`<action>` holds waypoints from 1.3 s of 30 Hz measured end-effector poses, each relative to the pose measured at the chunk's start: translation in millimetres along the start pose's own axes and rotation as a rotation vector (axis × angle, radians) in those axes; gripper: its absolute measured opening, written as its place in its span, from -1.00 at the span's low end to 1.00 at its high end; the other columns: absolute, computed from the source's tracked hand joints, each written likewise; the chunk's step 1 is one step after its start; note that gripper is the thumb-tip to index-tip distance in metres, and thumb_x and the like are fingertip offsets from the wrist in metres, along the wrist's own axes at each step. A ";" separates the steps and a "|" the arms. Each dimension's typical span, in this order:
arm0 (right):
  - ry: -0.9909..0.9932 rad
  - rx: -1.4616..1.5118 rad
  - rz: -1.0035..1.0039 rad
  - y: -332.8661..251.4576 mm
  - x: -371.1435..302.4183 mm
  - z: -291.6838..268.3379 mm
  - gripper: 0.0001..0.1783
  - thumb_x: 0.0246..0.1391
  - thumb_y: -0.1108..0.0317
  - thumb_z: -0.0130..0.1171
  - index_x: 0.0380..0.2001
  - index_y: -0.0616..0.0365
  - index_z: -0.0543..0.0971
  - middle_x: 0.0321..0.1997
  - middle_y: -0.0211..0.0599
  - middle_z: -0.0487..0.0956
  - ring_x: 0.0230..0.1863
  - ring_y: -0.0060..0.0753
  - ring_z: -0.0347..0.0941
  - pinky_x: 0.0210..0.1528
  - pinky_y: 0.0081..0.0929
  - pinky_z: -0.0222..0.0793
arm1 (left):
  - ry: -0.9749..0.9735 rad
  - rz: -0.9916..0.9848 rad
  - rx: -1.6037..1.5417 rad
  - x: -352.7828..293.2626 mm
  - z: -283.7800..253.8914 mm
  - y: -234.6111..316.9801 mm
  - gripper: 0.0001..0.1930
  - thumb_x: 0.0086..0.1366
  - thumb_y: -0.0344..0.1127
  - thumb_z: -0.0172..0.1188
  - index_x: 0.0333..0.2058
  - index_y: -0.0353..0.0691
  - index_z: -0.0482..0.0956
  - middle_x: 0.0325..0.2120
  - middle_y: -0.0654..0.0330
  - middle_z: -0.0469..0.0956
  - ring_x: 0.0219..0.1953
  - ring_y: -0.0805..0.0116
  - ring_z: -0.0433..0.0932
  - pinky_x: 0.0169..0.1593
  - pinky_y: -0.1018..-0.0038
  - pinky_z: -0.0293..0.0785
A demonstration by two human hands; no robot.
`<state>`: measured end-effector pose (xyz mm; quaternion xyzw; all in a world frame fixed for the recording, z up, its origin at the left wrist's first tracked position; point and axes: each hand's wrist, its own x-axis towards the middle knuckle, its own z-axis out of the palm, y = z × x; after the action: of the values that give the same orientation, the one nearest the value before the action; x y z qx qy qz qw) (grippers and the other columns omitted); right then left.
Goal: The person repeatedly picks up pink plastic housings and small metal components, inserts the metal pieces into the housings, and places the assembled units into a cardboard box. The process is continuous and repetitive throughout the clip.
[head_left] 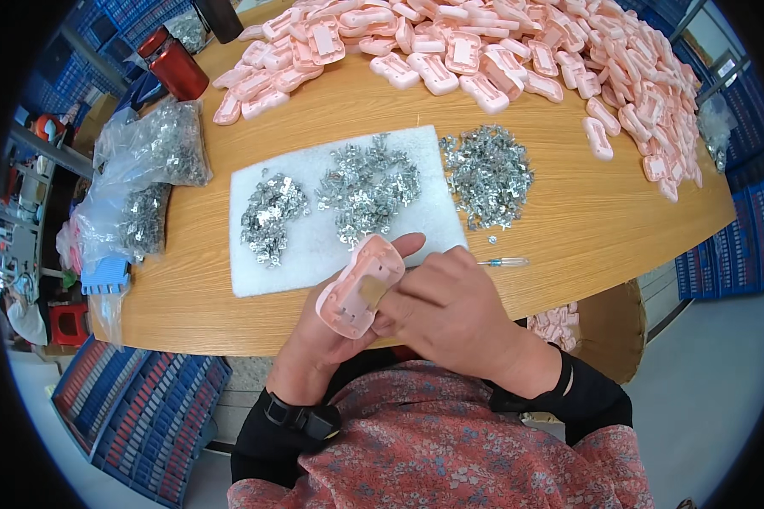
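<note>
Clear plastic bags of small metal clips (148, 148) lie at the left edge of the wooden desk (569, 229), near a red-capped jar (176, 68). Next along, a white foam pad (314, 254) carries two loose heaps of the same clips, with a third heap (488, 174) on bare wood just beside it. Below the pad, the left hand (318, 339) cradles one pink plastic housing (361, 284), open side up, fingers curled around it. The right hand (450, 310) presses its fingertips against the housing's lower end; whether they pinch a clip I cannot tell. A small screwdriver (502, 262) lies just beyond. Further right, a large pile of pink housings (569, 59) spreads along the far edge, so much work likely remains.
</note>
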<state>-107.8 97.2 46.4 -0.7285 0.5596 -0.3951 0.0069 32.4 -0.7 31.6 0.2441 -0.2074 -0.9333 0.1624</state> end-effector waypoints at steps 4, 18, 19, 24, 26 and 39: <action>0.005 0.064 -0.023 -5.8 -0.3 -1.1 -0.67 -0.14 0.42 0.27 -0.20 0.09 0.59 -0.40 -0.40 0.48 -0.39 -0.33 0.45 -0.34 -0.38 0.27 | 0.250 -0.046 -0.158 -1.8 40.9 4.2 -0.37 0.43 -0.04 -0.06 0.39 -0.11 0.11 -0.41 0.15 0.42 -0.61 0.47 0.21 -0.55 0.60 0.14; -0.106 0.958 0.808 1.2 -16.3 -30.6 -0.72 0.24 0.32 0.20 -0.07 0.28 0.58 -0.33 -0.56 0.58 -0.37 -0.82 0.37 -0.32 -0.71 0.33 | -0.597 -0.275 -0.077 -0.8 -21.6 -25.8 -0.56 0.48 0.02 -0.10 0.16 -0.11 0.37 -0.46 0.15 0.43 -0.60 0.40 0.33 -0.51 0.53 0.24; -0.114 0.982 0.857 0.2 -19.7 -37.0 -0.71 0.24 0.31 0.21 -0.07 0.28 0.58 -0.33 -0.57 0.57 -0.36 -0.82 0.37 -0.31 -0.72 0.33 | -0.499 -0.282 0.049 -2.9 -13.8 -26.0 -0.55 0.49 0.00 -0.11 0.19 -0.13 0.34 -0.42 0.12 0.47 -0.56 0.38 0.40 -0.48 0.51 0.32; -0.036 0.760 0.993 -0.2 -64.9 -73.7 -0.70 0.23 0.30 0.23 -0.07 0.29 0.58 -0.33 -0.55 0.58 -0.33 -0.79 0.41 -0.26 -0.70 0.37 | -0.259 -0.313 0.404 -13.0 17.7 -19.9 -0.49 0.50 -0.16 -0.17 0.34 -0.21 0.18 -0.24 0.00 0.59 -0.34 0.26 0.63 -0.29 0.42 0.59; 0.014 0.674 1.036 -0.8 -91.0 -94.2 -0.69 0.21 0.31 0.25 -0.06 0.29 0.58 -0.30 -0.52 0.59 -0.30 -0.75 0.44 -0.23 -0.68 0.39 | -0.251 -0.327 0.547 -15.6 13.5 -11.8 -0.45 0.46 -0.28 -0.23 0.38 -0.27 0.08 -0.26 0.05 0.59 -0.37 0.33 0.60 -0.29 0.46 0.57; 0.498 0.028 1.403 105.6 -405.9 -158.0 -0.63 0.24 0.28 0.19 -0.01 0.34 0.56 -0.24 -0.36 0.58 -0.33 -0.61 0.48 -0.37 -0.56 0.48 | 0.067 0.228 1.296 16.3 4.7 97.7 -0.60 0.43 -0.25 -0.01 0.10 -0.37 0.49 -0.36 0.16 0.61 -0.39 0.45 0.61 -0.31 0.53 0.55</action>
<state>-310.5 459.1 -123.2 -0.0886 0.8732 -0.4584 0.1400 36.1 -90.0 74.6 0.2978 -0.7467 -0.5884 0.0869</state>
